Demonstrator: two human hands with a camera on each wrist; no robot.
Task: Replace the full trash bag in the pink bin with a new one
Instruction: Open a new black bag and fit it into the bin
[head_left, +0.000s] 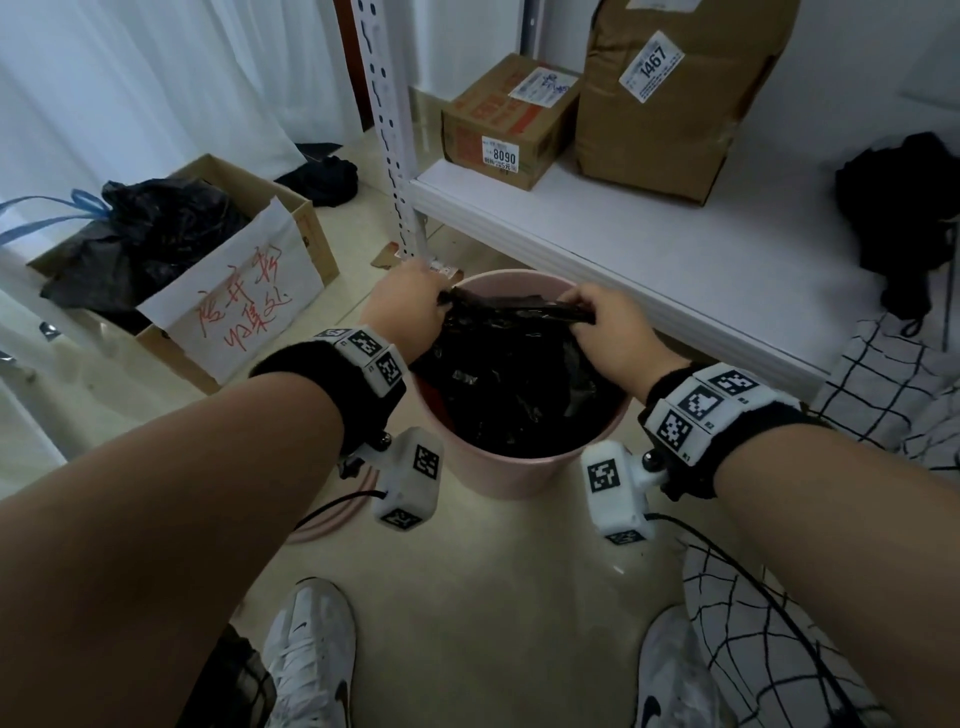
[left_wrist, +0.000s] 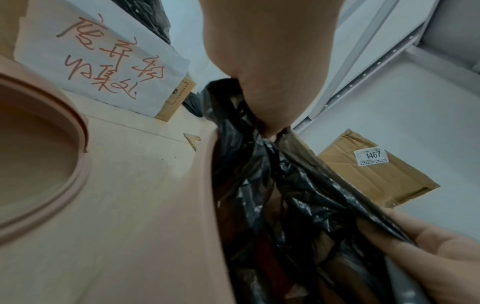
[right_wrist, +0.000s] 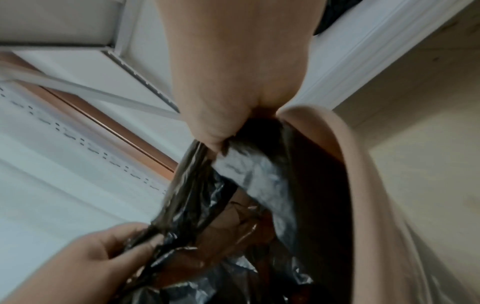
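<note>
A pink bin stands on the floor in front of me, beside a low white shelf. A black trash bag hangs crumpled inside it, its top edge stretched across the far side of the bin's mouth. My left hand pinches the bag's edge at the far left of the rim. At the far right of the rim my right hand pinches the same edge. In the wrist views the bag sags between both hands along the bin's wall.
A cardboard box with a handwritten paper sign holds a tied black bag at the left. A pink ring-shaped lid lies on the floor nearby. The white shelf carries two cardboard parcels. My shoes stand on the tile.
</note>
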